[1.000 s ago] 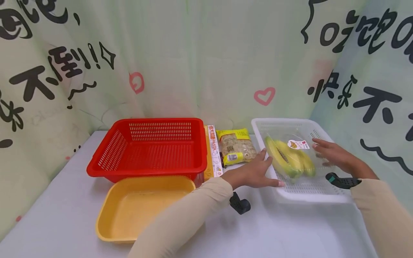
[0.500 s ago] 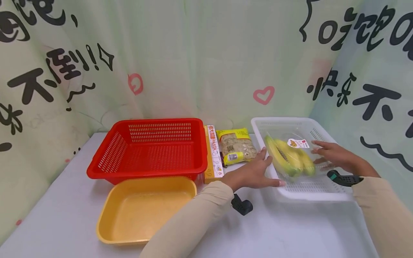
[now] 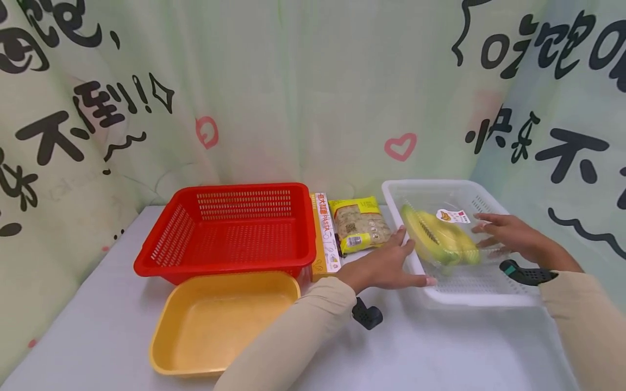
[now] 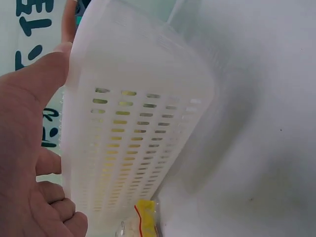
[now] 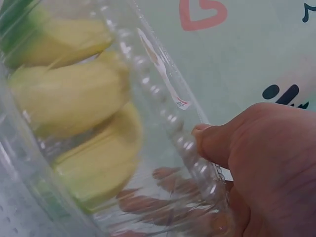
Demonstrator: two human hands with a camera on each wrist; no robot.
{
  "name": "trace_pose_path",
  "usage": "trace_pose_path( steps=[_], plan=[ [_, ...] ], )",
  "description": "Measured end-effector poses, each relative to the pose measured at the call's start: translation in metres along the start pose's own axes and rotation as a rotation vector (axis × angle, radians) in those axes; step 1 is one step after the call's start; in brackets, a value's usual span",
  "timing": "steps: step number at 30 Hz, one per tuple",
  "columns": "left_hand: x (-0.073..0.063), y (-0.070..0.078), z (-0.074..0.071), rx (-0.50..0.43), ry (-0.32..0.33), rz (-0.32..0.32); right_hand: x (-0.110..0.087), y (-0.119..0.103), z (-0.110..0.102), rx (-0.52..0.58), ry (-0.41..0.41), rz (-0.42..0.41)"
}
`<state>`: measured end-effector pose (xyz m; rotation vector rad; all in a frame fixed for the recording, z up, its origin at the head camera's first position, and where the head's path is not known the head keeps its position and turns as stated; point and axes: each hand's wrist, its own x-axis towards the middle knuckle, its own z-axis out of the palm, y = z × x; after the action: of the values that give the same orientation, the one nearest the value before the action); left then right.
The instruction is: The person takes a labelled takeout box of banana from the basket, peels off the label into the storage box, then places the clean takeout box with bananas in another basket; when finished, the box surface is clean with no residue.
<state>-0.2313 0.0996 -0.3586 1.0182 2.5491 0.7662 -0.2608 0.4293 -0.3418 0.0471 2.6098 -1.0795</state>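
A white perforated basket (image 3: pixel 471 300) stands at the right of the table, holding a clear plastic box (image 5: pixel 163 116) of bananas (image 3: pixel 442 239). My right hand (image 3: pixel 520 239) grips the right side of this box, thumb on its edge; fingers show through the clear plastic in the right wrist view. My left hand (image 3: pixel 379 267) holds the basket's near-left rim, thumb on the rim toward the front corner and fingers farther back along the side. Through the slots of the basket wall (image 4: pixel 133 54), yellow shows faintly in the left wrist view.
Left of the basket lie a yellow-topped bag of grains (image 3: pixel 361 224) and an orange and white pasta box (image 3: pixel 326 233). Farther left stands a red basket (image 3: pixel 230 270), with a shallow yellow tray (image 3: pixel 220 326) in front. A printed curtain (image 3: pixel 303 98) hangs behind the table.
My right fingers have drawn in slightly around the side of the banana box. The left hand stays on the rim, and the head view has shifted a little.
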Motion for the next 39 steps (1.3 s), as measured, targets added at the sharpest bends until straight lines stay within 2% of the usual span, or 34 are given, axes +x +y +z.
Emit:
trace_pose_path(
  steps=[7, 17, 25, 33, 39],
  plan=[
    [-0.001, 0.001, -0.001, 0.037, 0.011, 0.006, -0.001, -0.002, 0.004, -0.018, 0.04, -0.04],
    [0.001, 0.001, 0.002, 0.086, 0.014, 0.009, -0.007, -0.005, 0.003, -0.027, 0.063, -0.052],
    [0.0, -0.007, 0.006, 0.007, 0.053, -0.002, -0.01, -0.009, 0.005, -0.023, 0.082, -0.063],
    [0.002, -0.01, 0.008, -0.047, 0.094, 0.01, -0.013, -0.014, -0.004, -0.02, 0.1, -0.075],
    [-0.002, -0.014, 0.014, -0.069, 0.08, 0.025, -0.02, -0.02, -0.005, 0.001, 0.103, -0.074]
  ],
)
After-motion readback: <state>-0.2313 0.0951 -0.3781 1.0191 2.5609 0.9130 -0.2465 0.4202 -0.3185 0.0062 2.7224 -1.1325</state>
